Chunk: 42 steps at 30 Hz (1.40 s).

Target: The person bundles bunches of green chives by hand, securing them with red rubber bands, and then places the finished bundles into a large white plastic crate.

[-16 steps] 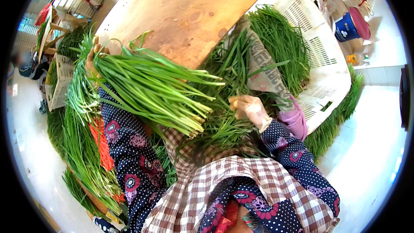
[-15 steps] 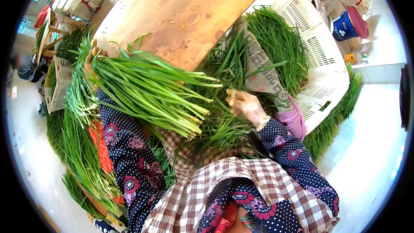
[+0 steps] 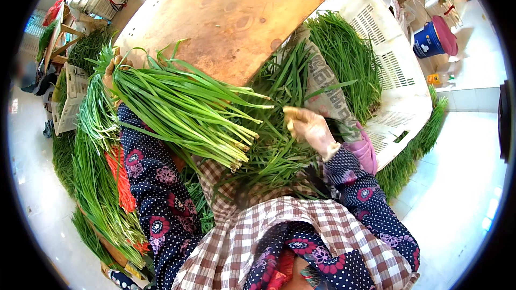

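While the left hand was clamped round the leafy end of a bunch of garlic chives, held across the edge of the wooden board, the right hand was pinched on loose stalks in the chive heap beside the white crate. Looked like mid-bunching: gathering stalks. Next move probably needed those stalks laid in, cut ends aligned.
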{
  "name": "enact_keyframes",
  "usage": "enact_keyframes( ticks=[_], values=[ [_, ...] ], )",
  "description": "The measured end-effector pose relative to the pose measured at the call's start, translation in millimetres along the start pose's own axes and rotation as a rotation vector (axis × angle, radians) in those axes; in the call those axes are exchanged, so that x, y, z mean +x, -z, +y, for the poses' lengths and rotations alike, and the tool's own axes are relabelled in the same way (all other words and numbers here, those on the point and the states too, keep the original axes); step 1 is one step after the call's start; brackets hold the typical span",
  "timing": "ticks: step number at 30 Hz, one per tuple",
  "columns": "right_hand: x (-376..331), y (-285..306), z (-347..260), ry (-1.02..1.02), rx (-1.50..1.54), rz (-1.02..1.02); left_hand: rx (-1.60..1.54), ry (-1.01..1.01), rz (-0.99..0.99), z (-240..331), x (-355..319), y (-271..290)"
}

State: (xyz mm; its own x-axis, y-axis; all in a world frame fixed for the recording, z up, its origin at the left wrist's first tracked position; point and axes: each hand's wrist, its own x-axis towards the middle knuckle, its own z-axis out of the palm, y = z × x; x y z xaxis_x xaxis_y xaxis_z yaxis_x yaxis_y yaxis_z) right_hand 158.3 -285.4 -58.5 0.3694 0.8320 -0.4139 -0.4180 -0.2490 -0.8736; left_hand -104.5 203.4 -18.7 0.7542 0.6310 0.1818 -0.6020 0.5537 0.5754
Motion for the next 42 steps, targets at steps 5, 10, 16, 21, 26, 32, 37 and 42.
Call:
enact_keyframes(
  ticks=[5, 10, 16, 21, 26, 32, 37, 42],
  values=[
    [57, -38, -11, 0.645, -0.408, 0.229, 0.058, -0.031, 0.046, -11, 8, -34],
    [63, -46, -21, 0.934, -1.022, 0.412, 0.126, -0.032, 0.136, -7, 1, -33],
    [63, -23, 1, 0.664, -0.65, 0.406, 0.121, -0.044, 0.149, -13, 12, -18],
    [21, -15, -11, 0.421, -0.111, 0.354, 0.051, -0.102, 0.167, -8, 0, -16],
    [27, -57, -33, 0.975, -1.17, 0.31, 0.1, -0.137, 0.164, -6, 3, -16],
    [53, -72, -23, 0.831, -1.112, 0.304, 0.166, -0.163, 0.212, -3, 4, -14],
    [25, -52, -29, 0.464, -0.409, 0.254, 0.117, -0.089, 0.135, -5, 4, -2],
    [-8, -24, -33, 0.288, -0.179, 0.159, 0.049, -0.094, 0.146, -16, 2, -28]
  ],
)
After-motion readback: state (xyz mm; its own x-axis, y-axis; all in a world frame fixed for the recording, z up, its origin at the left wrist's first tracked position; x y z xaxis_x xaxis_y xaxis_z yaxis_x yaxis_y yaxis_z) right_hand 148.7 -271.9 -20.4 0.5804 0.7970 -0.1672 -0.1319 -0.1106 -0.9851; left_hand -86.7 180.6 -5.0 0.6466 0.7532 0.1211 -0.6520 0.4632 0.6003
